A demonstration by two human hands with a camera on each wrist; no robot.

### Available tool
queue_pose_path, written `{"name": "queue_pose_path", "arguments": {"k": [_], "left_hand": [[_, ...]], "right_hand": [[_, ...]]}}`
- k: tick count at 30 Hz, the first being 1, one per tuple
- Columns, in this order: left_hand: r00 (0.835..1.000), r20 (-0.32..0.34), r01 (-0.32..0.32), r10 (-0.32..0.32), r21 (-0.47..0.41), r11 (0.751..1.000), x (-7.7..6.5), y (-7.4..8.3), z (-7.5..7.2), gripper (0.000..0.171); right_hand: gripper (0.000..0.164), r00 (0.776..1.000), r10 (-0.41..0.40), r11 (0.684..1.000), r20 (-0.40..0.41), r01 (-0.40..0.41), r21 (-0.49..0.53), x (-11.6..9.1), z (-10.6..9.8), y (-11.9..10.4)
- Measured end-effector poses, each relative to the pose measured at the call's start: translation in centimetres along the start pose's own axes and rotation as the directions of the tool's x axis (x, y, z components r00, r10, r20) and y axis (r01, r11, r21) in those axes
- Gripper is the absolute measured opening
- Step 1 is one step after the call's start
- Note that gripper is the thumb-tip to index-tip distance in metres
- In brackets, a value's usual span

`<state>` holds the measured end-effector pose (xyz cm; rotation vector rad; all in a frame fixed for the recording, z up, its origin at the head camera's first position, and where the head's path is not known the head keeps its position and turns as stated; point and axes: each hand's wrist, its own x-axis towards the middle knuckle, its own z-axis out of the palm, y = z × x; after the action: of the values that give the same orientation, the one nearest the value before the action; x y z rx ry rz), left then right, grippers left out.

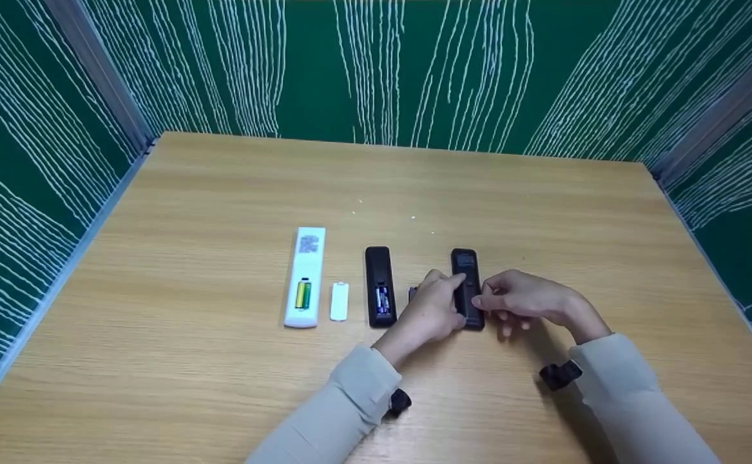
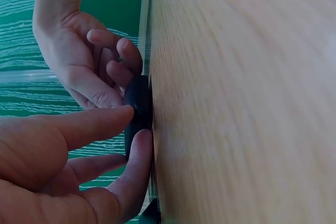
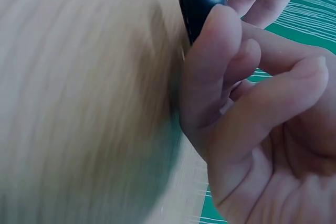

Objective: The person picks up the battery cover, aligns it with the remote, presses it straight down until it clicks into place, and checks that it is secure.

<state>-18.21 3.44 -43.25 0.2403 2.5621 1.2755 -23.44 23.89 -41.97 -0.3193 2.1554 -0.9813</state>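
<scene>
Subject item: a long black plastic remote control [image 1: 471,285], lying back-up on the pale wood-grain worktop [image 1: 208,258], well short of the far edge and nearer the right edge than the left. Left hand [image 1: 432,310]: fingers bent and clamped on the remote's left side and back. Right hand [image 1: 527,298]: one digit touches the right side of the back, the others curled loosely – whether it pinches cannot be told.

Toward the left edge lie a second black plastic remote [image 1: 379,274] and a slim white plastic remote [image 1: 310,265], both with compartments open and batteries seated; a small white plastic cover [image 1: 339,301] lies between them.

Step in hand, as judged: opening the third compartment, its cover apparently still on. The next move would call for steady left-hand pressure while the right hand works the cover loose – without skidding the remote
</scene>
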Motion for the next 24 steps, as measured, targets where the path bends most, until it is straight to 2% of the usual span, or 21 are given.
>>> {"name": "queue_pose_path", "arguments": {"k": [24], "left_hand": [[0.999,0.002,0.037,-0.037,-0.001,0.999,0.24,0.11,0.21,0.083]], "right_hand": [[0.030,0.998,-0.029,1.000,0.054,0.029,-0.004,0.08,-0.43,0.22]]}}
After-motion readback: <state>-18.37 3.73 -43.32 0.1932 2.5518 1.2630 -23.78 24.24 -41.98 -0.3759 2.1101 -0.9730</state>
